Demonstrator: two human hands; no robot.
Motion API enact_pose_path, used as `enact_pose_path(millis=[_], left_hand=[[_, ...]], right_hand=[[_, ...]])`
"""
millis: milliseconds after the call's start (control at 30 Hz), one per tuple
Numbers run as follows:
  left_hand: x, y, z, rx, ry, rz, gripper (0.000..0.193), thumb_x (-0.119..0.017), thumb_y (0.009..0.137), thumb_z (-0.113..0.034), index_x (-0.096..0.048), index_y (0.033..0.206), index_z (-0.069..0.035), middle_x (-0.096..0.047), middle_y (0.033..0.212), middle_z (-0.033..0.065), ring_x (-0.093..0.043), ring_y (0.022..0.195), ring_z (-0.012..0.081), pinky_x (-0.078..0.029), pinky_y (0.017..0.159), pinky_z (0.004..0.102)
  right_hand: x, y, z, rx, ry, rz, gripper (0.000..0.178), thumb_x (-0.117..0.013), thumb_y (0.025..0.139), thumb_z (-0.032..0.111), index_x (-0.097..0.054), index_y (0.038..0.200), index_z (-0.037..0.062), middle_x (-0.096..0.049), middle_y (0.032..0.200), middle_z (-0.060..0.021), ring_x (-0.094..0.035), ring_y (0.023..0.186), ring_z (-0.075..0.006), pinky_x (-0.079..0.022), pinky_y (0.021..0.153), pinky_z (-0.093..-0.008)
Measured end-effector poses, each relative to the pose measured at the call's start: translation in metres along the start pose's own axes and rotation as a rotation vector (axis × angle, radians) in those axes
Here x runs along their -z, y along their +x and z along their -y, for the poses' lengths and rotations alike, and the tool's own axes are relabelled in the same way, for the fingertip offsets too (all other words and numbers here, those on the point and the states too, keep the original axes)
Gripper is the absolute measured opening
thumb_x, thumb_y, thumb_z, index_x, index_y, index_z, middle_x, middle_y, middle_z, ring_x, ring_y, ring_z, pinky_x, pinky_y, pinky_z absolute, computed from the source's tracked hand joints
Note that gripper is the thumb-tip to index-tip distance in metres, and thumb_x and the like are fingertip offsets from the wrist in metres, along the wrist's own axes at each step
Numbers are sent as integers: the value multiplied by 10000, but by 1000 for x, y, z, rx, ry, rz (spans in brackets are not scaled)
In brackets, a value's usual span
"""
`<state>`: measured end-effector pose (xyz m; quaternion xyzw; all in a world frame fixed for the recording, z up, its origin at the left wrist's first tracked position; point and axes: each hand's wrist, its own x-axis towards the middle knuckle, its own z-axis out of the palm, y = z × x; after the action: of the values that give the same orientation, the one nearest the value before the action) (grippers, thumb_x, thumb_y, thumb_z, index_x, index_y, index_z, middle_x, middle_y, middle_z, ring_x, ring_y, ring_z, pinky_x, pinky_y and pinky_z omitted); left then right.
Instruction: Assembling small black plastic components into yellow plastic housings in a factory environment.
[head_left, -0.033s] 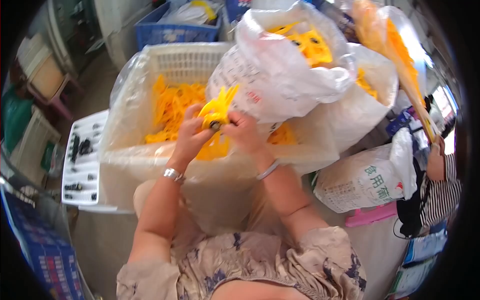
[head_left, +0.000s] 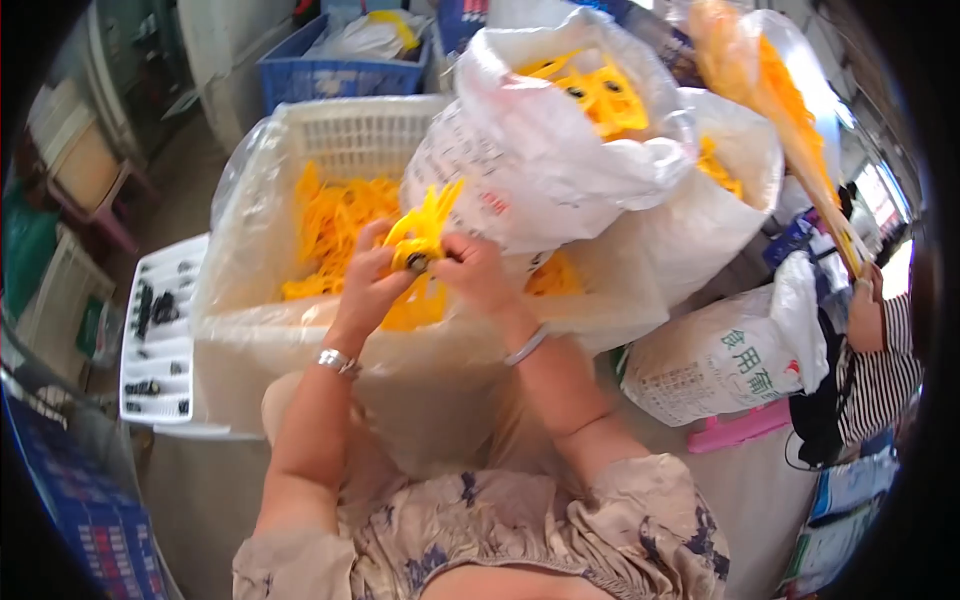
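Over a lined crate, my left hand grips a yellow plastic part with a black round piece at its near end. The fingers of my right hand are closed at the right side of that same part, by the black piece. Prongs of the part point up and away from me. Below and beyond my hands, the white crate with its clear plastic liner holds many loose yellow parts. Exact fingertip contact is too small to make out.
A white woven sack of yellow parts with black pieces rests on the crate's right side. More sacks stand to the right. At left lies a white tray with small black pieces. A striped-sleeved person is at far right.
The whole view has shifted slightly, so the scene sits a little lower and further left. Both hands keep their hold on the yellow part.
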<state>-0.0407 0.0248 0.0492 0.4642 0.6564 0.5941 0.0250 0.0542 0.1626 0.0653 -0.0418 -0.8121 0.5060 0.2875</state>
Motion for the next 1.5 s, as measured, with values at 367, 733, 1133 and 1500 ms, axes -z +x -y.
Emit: enact_pose_path(millis=[367, 733, 1133, 1500], left_hand=[[2, -3, -13, 27, -124, 70, 182, -539, 681, 5, -590, 851, 45, -405, 1159, 94, -471, 995, 167, -397, 802, 244], [22, 5, 6, 224, -752, -187, 277, -454, 706, 74, -617, 920, 5, -481, 1072, 61, -498, 978, 166, -409, 827, 260], [16, -1, 6, 269, -619, -280, 272, -491, 704, 87, -644, 906, -12, -440, 1110, 70, -485, 989, 168, -420, 824, 246], [-5, -2, 5, -71, -31, -405, 292, -730, 646, -93, -680, 932, -116, -382, 1206, 129, -418, 1134, 223, -397, 896, 289]], right_hand=[[8, -5, 9, -19, 4, 40, 125, -575, 688, 86, -517, 664, -23, -439, 540, 10, -374, 534, -35, -333, 459, -235], [70, 4, 83, 364, -337, -573, 98, -611, 765, 78, -615, 818, -5, -516, 634, 32, -415, 517, -32, -328, 440, -197], [131, 79, 127, 420, -92, -651, 378, -549, 837, 217, -513, 1132, -17, -582, 748, -38, -355, 454, -11, -267, 393, -153], [-16, 23, -4, -676, 929, -15, 348, -397, 893, 346, -512, 959, 24, -535, 677, -40, -420, 434, -86, -276, 325, -217]])
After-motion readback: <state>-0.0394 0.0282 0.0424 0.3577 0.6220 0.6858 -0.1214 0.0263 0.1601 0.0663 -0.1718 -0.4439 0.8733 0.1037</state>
